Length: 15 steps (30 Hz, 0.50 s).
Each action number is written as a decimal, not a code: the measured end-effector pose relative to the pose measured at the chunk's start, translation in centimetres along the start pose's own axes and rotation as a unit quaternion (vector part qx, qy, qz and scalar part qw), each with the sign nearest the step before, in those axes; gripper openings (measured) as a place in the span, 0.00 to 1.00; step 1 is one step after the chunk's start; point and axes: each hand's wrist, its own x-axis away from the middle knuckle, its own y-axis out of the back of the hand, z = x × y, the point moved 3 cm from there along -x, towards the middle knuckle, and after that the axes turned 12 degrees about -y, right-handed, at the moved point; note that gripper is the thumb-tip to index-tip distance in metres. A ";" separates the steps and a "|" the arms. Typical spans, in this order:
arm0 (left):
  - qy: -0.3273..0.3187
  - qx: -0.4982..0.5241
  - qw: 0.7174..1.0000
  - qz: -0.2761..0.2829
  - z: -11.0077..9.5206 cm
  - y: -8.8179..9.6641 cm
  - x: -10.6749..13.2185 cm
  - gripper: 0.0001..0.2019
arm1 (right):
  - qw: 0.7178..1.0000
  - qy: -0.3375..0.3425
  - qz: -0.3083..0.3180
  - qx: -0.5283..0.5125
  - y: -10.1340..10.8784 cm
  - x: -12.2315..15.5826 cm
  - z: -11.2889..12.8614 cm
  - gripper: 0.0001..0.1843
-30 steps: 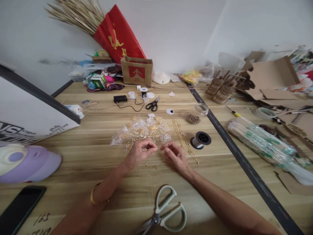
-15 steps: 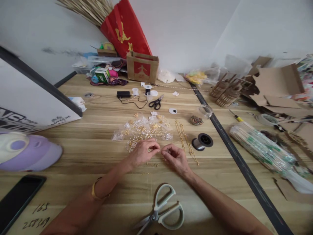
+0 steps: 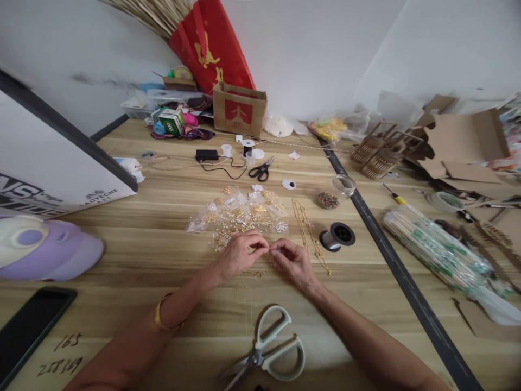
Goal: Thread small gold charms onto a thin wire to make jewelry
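Our left hand and right hand have drawn closer than a second ago. From the head view, both pinch narrowly, fingertips almost meeting; we cannot tell what they hold. Thin gold chain lies just below them, between the small beads and our scissors.

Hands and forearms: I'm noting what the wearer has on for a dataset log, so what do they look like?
Both the left hand and the right hand are ungloved, and no sleeves show on the forearms. A slim, curved, gold-coloured bangle sits on the left forearm; none shows on the right.
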 end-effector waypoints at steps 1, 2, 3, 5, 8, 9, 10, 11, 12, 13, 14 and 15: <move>0.000 -0.001 1.000 -0.001 0.0 0.0 0.0 0.03 | 1.000 -0.001 0.002 -0.002 0.0 0.0 0.0 0.11; -0.001 -0.001 1.000 -0.001 0.0 -0.1 0.0 0.03 | 1.000 -0.002 0.003 -0.004 0.0 0.0 0.1 0.11; -0.002 -0.002 1.000 -0.002 0.0 -0.1 0.0 0.04 | 1.000 -0.003 0.003 -0.004 0.0 0.0 0.1 0.11; -0.003 -0.004 1.000 -0.004 0.0 -0.2 0.0 0.04 | 1.000 -0.006 0.005 -0.004 0.0 0.1 0.2 0.12; 0.005 -0.006 1.000 -0.006 0.1 -0.3 0.0 0.03 | 1.000 -0.012 0.009 -0.005 0.0 0.0 0.3 0.13; 0.011 -0.006 1.000 -0.004 0.1 -0.2 0.0 0.03 | 1.000 -0.013 0.006 -0.007 0.1 0.0 0.2 0.13; 0.015 -0.006 1.000 -0.002 0.2 -0.2 0.0 0.03 | 1.000 -0.012 -0.002 -0.009 0.2 -0.1 0.2 0.14; 0.019 -0.007 1.000 0.001 0.2 0.0 0.0 0.03 | 1.000 -0.010 -0.014 -0.010 0.4 -0.1 0.0 0.14; 0.022 -0.007 1.000 0.005 0.3 0.1 -0.1 0.03 | 1.000 -0.006 -0.026 -0.013 0.5 -0.2 -0.1 0.14; 0.025 -0.007 1.000 0.012 0.4 0.3 -0.1 0.03 | 0.999 -0.002 -0.039 -0.018 0.7 -0.3 -0.3 0.14; 0.028 -0.007 0.999 0.019 0.4 0.4 -0.2 0.03 | 0.998 0.003 -0.052 -0.022 0.8 -0.4 -0.6 0.14; 0.032 -0.008 0.999 0.029 0.5 0.6 -0.3 0.04 | 0.997 0.008 -0.066 -0.025 0.9 -0.5 -0.8 0.14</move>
